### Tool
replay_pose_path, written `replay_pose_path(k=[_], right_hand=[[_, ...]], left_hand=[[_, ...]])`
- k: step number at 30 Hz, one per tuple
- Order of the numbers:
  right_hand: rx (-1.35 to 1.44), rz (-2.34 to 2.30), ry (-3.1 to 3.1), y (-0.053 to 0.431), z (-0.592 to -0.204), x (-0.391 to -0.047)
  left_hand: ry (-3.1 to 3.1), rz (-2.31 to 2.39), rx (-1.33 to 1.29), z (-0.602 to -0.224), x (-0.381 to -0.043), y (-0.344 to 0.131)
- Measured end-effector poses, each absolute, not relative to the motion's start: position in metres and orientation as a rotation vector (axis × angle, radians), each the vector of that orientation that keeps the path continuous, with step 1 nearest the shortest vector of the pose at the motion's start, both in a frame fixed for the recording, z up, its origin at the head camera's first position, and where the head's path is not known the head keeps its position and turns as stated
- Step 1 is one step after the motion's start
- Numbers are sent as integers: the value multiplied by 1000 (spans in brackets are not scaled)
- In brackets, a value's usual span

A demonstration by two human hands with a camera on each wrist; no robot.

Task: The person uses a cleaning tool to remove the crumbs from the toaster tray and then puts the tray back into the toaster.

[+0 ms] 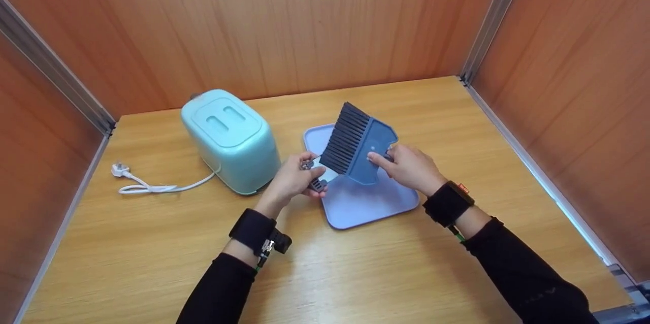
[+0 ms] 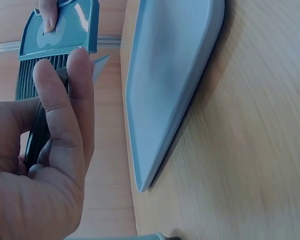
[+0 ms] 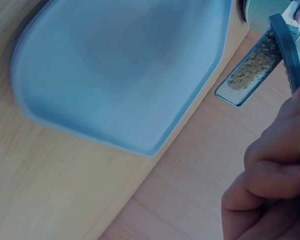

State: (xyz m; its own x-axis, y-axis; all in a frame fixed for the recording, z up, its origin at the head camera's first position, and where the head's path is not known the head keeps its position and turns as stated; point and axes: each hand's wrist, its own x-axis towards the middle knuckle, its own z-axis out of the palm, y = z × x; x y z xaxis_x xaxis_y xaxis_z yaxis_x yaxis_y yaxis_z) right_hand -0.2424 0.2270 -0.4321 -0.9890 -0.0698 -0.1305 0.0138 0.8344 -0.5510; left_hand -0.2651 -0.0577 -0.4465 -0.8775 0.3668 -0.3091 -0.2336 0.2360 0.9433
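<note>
My right hand (image 1: pixel 414 166) grips a blue hand brush (image 1: pixel 378 149), its thumb along the flat body. The brush's dark bristles (image 1: pixel 346 136) point left, down into a narrow crumb tray (image 3: pixel 236 99). My left hand (image 1: pixel 292 176) pinches this tray by its dark grey end, thumb on top. Brownish crumbs (image 3: pixel 254 71) lie in the tray, as the right wrist view shows. Both tools are held up over a lavender serving tray (image 1: pixel 365 209); in the head view they cover much of its middle.
A mint-green toaster (image 1: pixel 249 156) with two slot-shaped recesses in its lid stands to the left. Its white cord (image 1: pixel 167 188) and plug (image 1: pixel 120 169) lie on the wooden table (image 1: pixel 325 283). Wood-panel walls (image 1: pixel 315 24) with metal edging enclose the back and sides.
</note>
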Motion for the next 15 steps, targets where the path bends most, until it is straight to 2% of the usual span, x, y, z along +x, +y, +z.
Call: replay_pose_path(k=[15], right_hand=[[27, -625, 2994, 253, -438, -243]], left_hand=[[2107, 1658, 145, -448, -262, -63]])
